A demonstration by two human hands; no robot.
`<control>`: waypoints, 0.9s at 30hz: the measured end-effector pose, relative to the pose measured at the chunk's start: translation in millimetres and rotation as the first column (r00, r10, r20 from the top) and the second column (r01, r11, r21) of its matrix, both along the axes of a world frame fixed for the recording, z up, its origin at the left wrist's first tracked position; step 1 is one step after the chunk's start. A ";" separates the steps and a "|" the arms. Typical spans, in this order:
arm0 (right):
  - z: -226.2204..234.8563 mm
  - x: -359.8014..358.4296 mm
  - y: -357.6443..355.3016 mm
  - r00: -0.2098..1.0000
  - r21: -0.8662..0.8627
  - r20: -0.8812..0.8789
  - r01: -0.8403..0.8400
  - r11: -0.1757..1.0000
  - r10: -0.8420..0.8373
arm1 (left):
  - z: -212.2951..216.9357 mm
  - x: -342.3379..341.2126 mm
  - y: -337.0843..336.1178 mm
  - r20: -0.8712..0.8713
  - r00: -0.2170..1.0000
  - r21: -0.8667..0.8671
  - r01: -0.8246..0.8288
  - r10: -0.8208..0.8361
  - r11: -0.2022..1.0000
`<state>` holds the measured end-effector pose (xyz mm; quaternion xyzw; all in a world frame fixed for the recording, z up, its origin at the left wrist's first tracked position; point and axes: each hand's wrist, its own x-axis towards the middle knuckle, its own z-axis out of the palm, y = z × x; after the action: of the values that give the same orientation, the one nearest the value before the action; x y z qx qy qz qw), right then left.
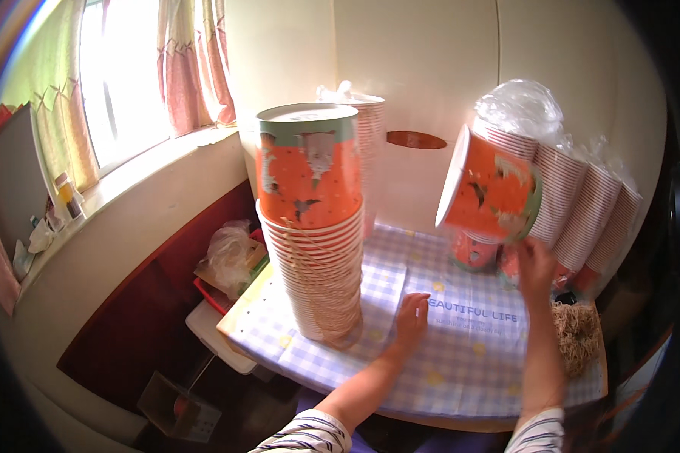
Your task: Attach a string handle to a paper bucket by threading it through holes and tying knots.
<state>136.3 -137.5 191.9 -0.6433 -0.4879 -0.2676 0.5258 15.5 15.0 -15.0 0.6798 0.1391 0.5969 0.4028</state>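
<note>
An orange paper bucket [480, 189] with a green base and dark and pale patches is tilted on its side above the table, its white rim facing left. My right hand [535, 268] grips it at the green base end. My left hand [412, 321] is low over the checked tablecloth [385, 362], holding nothing, its fingers partly extended. To its left rises a tall stack of nested, upside-down paper buckets [313, 279]. The orange and green top bucket [310, 162] sits on many white rims. Thin tan strands run across the side of this stack.
Plastic-wrapped stacks of buckets [563, 196] line the table's back right; another wrapped stack [370, 136] stands behind the tall one. A bundle of tan twine [576, 340] lies at the right edge. Left of the table are a red bin [215, 296] with plastic bags and a cardboard box [175, 408].
</note>
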 end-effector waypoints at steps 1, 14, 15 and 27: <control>40.3 -13.0 4.1 0.992 -0.043 0.120 0.052 0.998 -0.046 | 2.1 -3.2 -0.7 0.005 1.000 -0.004 -0.012 0.012 1.000; 269.9 -135.9 131.6 0.478 -0.421 0.758 -0.160 0.893 0.443 | 5.6 3.2 -6.9 -0.039 0.990 -0.159 0.125 -0.133 0.979; 268.3 -140.3 139.3 0.498 -0.415 0.750 -0.156 0.896 0.434 | 4.6 4.3 -7.6 -0.038 0.990 -0.155 0.125 -0.133 0.980; 240.3 -147.5 165.7 0.538 -0.499 0.713 -0.062 0.864 0.450 | 7.5 4.5 -9.7 -0.037 0.986 -0.167 0.157 -0.165 0.973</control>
<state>-11.3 28.2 432.2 -0.4637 -0.8087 -0.3384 0.1280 20.0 5.3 -7.5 0.6684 0.1424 0.5314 0.5006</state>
